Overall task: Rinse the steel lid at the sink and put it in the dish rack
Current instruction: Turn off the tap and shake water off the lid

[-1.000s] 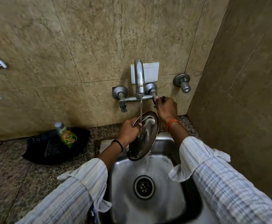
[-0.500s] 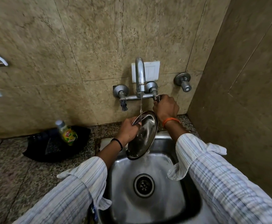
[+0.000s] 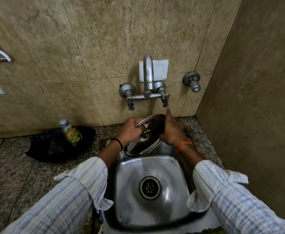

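The round steel lid (image 3: 142, 146) is tilted over the back edge of the steel sink (image 3: 133, 168), its inner face toward me. My left hand (image 3: 129, 132) grips its left rim, thumb over the edge. My right hand (image 3: 169, 132) lies flat against the lid's right side, fingers spread and pointing up. Above them is the wall tap (image 3: 147, 78) with two lever handles; I see no water stream from the spout. No dish rack is in view.
A green-and-yellow dish soap bottle (image 3: 71, 133) leans in a black tray (image 3: 60, 146) on the granite counter left of the sink. A separate tap knob (image 3: 193, 82) sticks out of the wall at right. A side wall closes the right.
My right hand left the right tap handle and came down onto the lid. The water stream that fell on the lid is gone. The lid sits slightly lower.
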